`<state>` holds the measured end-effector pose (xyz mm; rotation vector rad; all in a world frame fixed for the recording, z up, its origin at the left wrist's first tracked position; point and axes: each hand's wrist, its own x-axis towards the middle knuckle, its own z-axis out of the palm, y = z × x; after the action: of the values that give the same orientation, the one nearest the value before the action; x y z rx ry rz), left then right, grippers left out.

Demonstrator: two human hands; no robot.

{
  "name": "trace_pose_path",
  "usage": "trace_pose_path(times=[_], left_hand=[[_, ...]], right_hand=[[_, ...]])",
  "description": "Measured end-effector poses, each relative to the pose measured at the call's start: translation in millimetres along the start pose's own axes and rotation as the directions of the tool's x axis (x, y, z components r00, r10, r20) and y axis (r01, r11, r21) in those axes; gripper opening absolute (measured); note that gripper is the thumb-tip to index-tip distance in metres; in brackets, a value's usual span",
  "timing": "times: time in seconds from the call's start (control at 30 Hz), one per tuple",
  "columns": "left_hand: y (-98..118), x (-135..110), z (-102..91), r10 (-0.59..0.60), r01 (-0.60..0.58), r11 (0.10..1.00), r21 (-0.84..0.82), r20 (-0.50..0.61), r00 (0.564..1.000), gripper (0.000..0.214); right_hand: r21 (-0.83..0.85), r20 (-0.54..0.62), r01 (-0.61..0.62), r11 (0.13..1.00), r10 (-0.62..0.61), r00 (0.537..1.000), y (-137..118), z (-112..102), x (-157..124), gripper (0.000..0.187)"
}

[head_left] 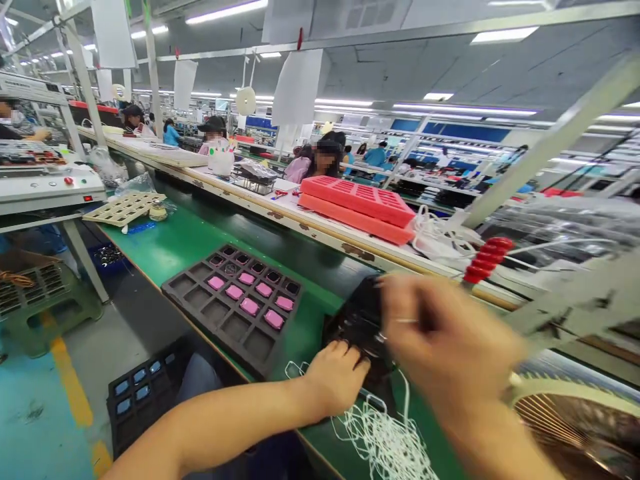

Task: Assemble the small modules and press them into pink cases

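Black tray (357,320) sits half hidden behind the blurred right hand (445,347), whose grip I cannot tell; left hand (337,377) rests curled, fingertips on its edge

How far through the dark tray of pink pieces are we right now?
Six pockets of the dark tray hold pink pieces; its other pockets look empty or hold something dark. The left hand rests on a black tray and the blurred right hand is above it. A pile of white strings lies nearby.
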<state>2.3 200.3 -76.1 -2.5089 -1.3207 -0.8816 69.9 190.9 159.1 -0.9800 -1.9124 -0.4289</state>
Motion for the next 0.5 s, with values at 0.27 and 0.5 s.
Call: trace_pose_path(times=[0.27,0.5], left_hand=[[8,-1,-13.0,-0.070,0.070,0.994,-0.083,0.009,0.998,0.051],[14,-37,-51.5,-0.117,0.103,0.967,-0.234,-0.046,0.992,0.057]], right_hand=[[-0.120,0.203,-0.400,0.909,0.416,0.886,103,-51,110,0.049],[0.130,-0.014,-0.086,0.988,0.088,0.996,83,-34,45,0.045]])
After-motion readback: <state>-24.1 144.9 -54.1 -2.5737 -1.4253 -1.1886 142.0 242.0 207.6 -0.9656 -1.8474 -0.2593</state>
